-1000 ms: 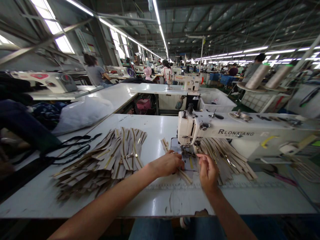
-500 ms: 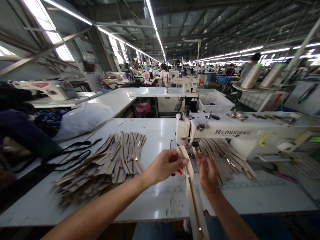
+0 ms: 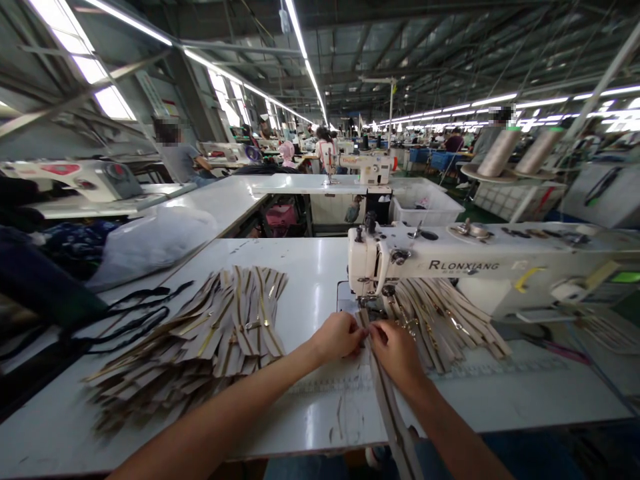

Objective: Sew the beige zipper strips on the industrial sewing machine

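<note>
A beige zipper strip (image 3: 387,403) with metal teeth runs from the sewing machine's needle area down over the table's front edge. My left hand (image 3: 341,335) pinches its upper part from the left. From the right, my right hand (image 3: 397,350) grips the same strip, its fingertips almost touching those of the left. The white sewing machine (image 3: 400,253) stands just beyond both hands, and the strip's top end lies at its presser foot. What exactly sits between the fingertips is partly hidden.
A large pile of zipper strips (image 3: 200,333) lies on the left of the white table (image 3: 320,413). More zipper strips (image 3: 445,327) lie right of the needle. Black straps (image 3: 140,310) and a plastic bag (image 3: 160,247) are at far left; thread cones (image 3: 500,153) stand at back right.
The zipper strip's top end has moved down and away to the presser foot. My right hand has shifted left onto the strip, and both hands have come close together.
</note>
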